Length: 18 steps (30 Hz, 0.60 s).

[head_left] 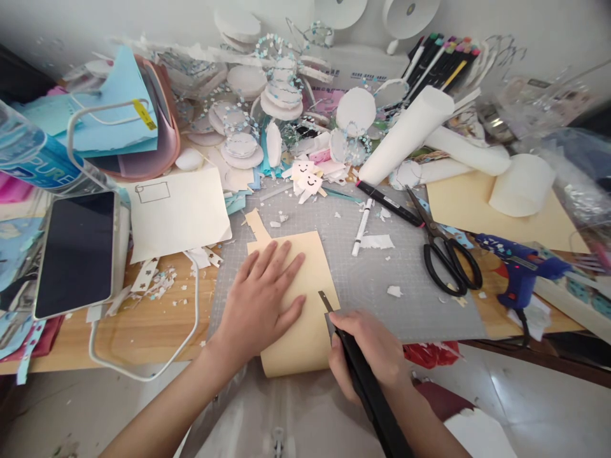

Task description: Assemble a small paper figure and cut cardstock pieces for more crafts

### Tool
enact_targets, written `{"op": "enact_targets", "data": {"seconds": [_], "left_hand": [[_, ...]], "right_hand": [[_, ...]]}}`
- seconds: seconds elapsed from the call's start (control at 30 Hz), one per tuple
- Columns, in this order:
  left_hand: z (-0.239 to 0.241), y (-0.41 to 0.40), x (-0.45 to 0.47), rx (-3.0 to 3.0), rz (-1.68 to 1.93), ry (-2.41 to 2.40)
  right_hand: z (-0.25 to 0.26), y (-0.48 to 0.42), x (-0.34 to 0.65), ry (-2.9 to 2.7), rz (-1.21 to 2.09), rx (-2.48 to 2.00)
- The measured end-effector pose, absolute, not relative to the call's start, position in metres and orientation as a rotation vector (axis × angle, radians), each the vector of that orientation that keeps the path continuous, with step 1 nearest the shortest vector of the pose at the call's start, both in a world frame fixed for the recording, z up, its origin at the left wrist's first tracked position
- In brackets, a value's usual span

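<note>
On tan paper [310, 343], knife [359, 372] angled away-left, tip seemingly touching

Black scissors [446, 254] beside blue glue gun [518, 270]; phone [76, 254] far left

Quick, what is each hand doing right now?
Left hand: open, pressed flat on the tan paper.
Right hand: closed around a black craft knife, blade at the paper's edge.
</note>
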<state>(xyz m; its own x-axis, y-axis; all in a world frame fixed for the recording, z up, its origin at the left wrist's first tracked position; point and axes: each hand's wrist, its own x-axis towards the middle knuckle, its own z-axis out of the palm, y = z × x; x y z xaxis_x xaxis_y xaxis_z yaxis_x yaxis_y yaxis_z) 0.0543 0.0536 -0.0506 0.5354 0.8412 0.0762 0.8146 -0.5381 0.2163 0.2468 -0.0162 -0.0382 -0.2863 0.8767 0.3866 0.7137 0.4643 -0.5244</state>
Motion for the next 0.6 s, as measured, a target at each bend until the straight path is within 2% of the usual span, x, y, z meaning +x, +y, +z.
{"op": "enact_targets", "data": {"seconds": [0.6], "left_hand": [[-0.050, 0.054, 0.055, 2.626, 0.245, 1.432]], "right_hand": [[-0.038, -0.036, 0.247, -2.036, 0.248, -1.339]]}}
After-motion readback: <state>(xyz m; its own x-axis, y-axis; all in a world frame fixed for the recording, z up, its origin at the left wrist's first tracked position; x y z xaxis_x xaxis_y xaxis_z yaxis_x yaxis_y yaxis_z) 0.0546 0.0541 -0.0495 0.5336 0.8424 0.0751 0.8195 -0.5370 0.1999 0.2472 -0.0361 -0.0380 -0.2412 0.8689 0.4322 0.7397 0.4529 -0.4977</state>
